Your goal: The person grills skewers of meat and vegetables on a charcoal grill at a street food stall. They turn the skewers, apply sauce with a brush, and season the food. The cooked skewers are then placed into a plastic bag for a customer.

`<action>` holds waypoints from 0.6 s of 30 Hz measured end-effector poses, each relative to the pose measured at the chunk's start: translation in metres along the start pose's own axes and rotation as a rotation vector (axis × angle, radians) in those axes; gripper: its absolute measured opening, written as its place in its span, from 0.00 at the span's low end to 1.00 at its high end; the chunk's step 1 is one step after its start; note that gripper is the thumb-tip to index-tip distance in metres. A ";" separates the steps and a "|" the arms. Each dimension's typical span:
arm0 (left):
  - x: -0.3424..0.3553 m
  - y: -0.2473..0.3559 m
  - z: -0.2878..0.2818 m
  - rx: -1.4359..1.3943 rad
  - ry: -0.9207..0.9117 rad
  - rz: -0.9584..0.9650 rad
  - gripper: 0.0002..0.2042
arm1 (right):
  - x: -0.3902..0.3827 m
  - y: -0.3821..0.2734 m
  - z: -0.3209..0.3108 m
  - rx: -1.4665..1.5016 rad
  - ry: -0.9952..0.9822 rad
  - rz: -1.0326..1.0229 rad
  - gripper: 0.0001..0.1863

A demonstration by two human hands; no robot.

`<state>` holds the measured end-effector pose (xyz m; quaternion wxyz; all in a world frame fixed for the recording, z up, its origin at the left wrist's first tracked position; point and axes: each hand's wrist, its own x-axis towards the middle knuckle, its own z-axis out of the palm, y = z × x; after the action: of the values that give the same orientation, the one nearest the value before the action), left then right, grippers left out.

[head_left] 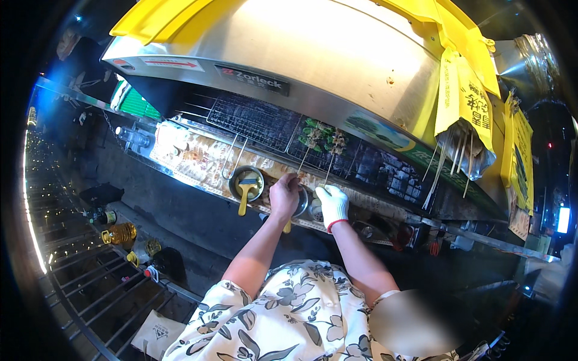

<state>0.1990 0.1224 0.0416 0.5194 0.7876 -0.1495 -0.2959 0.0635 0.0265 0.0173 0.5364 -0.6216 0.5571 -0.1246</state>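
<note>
Dimly lit surroundings lay around a broad steel hood (337,54), which sloped above a wire grill grate (247,123); along its front ran a stained ledge (195,153). The white-gloved right hand (334,204) and bare left hand (284,194) had fingers nearly closed, pinching the near ends of the right skewer (335,148) and left skewer (310,142). Both skewers, topped with leafy greens (315,131), lay over the grate, long axes pointing forward, slightly rightward.

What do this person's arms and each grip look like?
The left grip is an ungloved hand; the right grip wears a white knitted fabric glove with a red cuff edge. Bare forearms show below short white sleeves printed with grey flowers and dark leaves.
</note>
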 end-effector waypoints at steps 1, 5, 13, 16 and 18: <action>0.000 0.002 -0.001 0.003 -0.003 -0.005 0.12 | -0.002 -0.007 0.000 -0.023 -0.002 -0.006 0.24; 0.000 -0.009 -0.002 0.021 0.003 -0.044 0.17 | -0.012 -0.026 -0.005 0.163 -0.068 0.106 0.24; -0.009 -0.007 -0.013 0.160 -0.003 -0.005 0.18 | -0.016 -0.045 -0.025 0.283 -0.208 0.280 0.21; -0.006 -0.009 -0.010 0.205 0.004 -0.003 0.18 | -0.013 -0.041 -0.025 0.252 -0.232 0.230 0.21; -0.003 -0.010 -0.010 0.235 0.011 -0.008 0.17 | -0.014 -0.039 -0.023 0.262 -0.247 0.211 0.22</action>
<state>0.2020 0.1356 0.0358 0.4232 0.8451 -0.1774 -0.2742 0.0628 0.0183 0.0644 0.6869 -0.4952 0.5282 -0.0620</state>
